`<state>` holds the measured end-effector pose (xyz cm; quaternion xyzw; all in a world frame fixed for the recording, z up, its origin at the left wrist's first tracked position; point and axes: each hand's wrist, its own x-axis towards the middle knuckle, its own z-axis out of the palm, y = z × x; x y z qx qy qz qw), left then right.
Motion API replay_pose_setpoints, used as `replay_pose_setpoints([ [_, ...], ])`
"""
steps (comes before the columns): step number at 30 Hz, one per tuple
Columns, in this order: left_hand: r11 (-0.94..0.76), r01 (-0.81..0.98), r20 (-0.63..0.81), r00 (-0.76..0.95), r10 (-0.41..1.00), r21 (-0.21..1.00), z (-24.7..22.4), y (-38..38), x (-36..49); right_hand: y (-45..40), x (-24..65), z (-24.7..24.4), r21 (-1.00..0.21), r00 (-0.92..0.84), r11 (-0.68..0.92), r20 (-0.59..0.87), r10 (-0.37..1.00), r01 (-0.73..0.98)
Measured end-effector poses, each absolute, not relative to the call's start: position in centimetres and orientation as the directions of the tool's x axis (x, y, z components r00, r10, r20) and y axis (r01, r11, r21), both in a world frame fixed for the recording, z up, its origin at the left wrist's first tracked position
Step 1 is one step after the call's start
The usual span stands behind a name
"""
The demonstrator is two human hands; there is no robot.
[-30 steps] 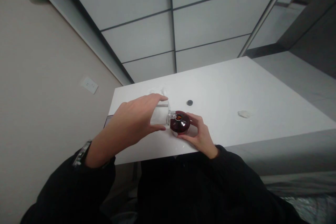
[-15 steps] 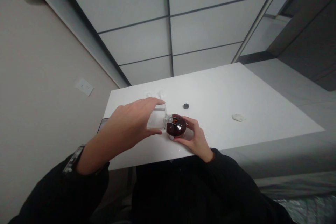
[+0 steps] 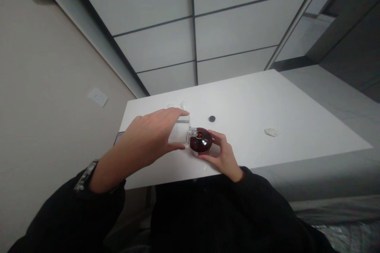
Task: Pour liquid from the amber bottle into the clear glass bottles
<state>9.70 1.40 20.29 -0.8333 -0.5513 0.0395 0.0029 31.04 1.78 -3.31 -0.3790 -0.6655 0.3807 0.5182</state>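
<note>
My left hand [image 3: 154, 134] grips a clear glass bottle [image 3: 179, 131], thumb below and fingers above. The bottle lies tilted on its side, its neck pointing right. That neck is at the opening on top of a round dark red container [image 3: 202, 142]. Around the right side of the container are the thumb and fingers of my right hand [image 3: 225, 156], holding it over the white table. Whether liquid is flowing between the two cannot be made out. Behind them a small dark round cap [image 3: 211, 118] sits on the table.
A crumpled whitish piece [image 3: 271, 132] lies on the right part of the white table [image 3: 243, 102]. Small clear items [image 3: 182, 105] are behind my left hand. A dark-edged flat object [image 3: 118, 138] shows at the table's left edge. Beyond stand white panelled doors [image 3: 160, 47].
The whole view has shifted slightly, so the table and objects appear a little further right. Both hands keep their holds, and the bottle's neck stays at the container's opening.
</note>
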Motion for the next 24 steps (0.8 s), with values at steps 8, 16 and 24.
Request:
replay_pose_setpoints([
  [8, -0.382, 0.923, -0.075, 0.378, 0.923, -0.05, 20.46, 1.39, 9.82, 1.72, 31.0, -3.23, -0.895, -0.163, 0.432, 0.412, 0.896, 0.111],
  [16, -0.391, 0.919, -0.092, 0.386, 0.918, -0.054, 20.8, 1.31, 9.99, 1.67, 31.03, -3.18, -0.894, -0.17, 0.434, 0.413, 0.895, 0.11],
  [24, -0.397, 0.915, -0.108, 0.389, 0.915, -0.069, 20.99, 1.42, 10.27, 1.67, 31.03, -3.37, -0.903, -0.171, 0.419, 0.4, 0.901, 0.097],
])
